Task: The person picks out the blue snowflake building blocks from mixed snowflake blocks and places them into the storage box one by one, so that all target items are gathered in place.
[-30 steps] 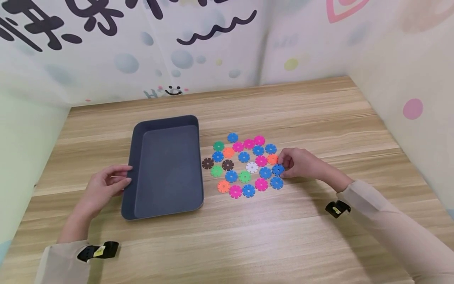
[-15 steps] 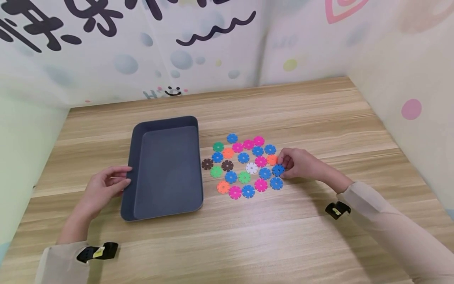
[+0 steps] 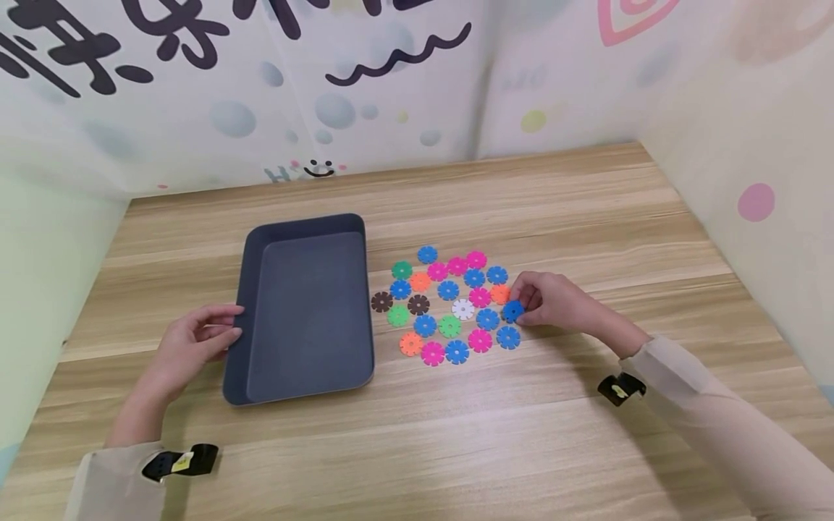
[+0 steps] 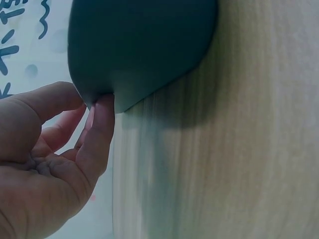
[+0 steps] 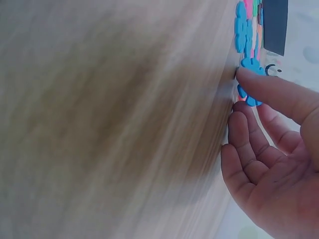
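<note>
In the head view my left hand (image 3: pixel 192 346) pinches the left rim of a dark grey rectangular tray (image 3: pixel 309 311), whose inside holds nothing. The left wrist view shows the thumb and fingers on the edge of that tray (image 4: pixel 142 45). At the right side of a group of flat notched plastic discs, my right hand (image 3: pixel 557 302) pinches a blue notched disc (image 3: pixel 512 312) by its right edge. Seen from the right wrist, this blue disc (image 5: pixel 252 64) stands tilted between thumb and fingers, close to the table.
Several pink, blue, green, orange and brown discs, with one white disc (image 3: pixel 463 310), lie flat right of the tray. A brown disc (image 3: pixel 381 302) lies close to the tray's right wall. Printed cloth walls (image 3: pixel 417 101) border the wooden table (image 3: pixel 417 449).
The blue disc in my right hand has tilted and shifted very slightly, its left edge lifting. My left hand and the tray stay in place.
</note>
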Motion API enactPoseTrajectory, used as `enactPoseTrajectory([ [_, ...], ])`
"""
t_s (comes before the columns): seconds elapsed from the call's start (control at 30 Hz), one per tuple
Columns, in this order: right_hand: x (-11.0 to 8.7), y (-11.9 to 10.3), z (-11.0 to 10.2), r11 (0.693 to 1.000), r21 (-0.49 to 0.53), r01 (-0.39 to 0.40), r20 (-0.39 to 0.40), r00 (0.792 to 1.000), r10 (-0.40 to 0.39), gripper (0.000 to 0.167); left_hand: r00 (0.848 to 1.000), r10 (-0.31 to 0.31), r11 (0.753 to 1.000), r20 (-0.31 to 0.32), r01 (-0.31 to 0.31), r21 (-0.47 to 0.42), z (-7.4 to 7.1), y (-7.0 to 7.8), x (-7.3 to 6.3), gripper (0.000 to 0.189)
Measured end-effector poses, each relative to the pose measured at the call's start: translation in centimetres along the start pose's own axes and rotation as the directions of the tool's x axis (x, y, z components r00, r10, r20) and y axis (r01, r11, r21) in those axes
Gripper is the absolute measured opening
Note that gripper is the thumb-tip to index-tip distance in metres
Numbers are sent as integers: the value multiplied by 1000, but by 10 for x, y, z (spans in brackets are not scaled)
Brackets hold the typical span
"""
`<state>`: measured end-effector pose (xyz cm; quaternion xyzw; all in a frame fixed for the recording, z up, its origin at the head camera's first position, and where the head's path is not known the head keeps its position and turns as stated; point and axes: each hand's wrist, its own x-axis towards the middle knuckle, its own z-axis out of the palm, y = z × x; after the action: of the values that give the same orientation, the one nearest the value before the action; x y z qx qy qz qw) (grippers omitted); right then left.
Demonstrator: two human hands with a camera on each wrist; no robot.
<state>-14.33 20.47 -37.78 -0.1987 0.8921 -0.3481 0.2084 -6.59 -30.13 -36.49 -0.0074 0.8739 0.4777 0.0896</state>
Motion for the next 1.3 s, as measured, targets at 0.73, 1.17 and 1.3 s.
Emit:
enactPoseTrajectory([
  [0.73, -3, -3, -10, 995, 36, 98, -85, 992, -94, 14, 999, -9, 998, 40, 11, -57, -4, -2, 3, 43],
  [1.17, 13, -24, -7, 985, 79, 153, -64, 987, -148, 13, 997, 36, 999, 69, -33, -41, -9, -1, 5, 42],
  [1.3, 22, -35, -3, 984, 74, 162, -44, 986, -159, 13, 997, 37, 997, 72, -32, -68, -9, -2, 6, 40],
])
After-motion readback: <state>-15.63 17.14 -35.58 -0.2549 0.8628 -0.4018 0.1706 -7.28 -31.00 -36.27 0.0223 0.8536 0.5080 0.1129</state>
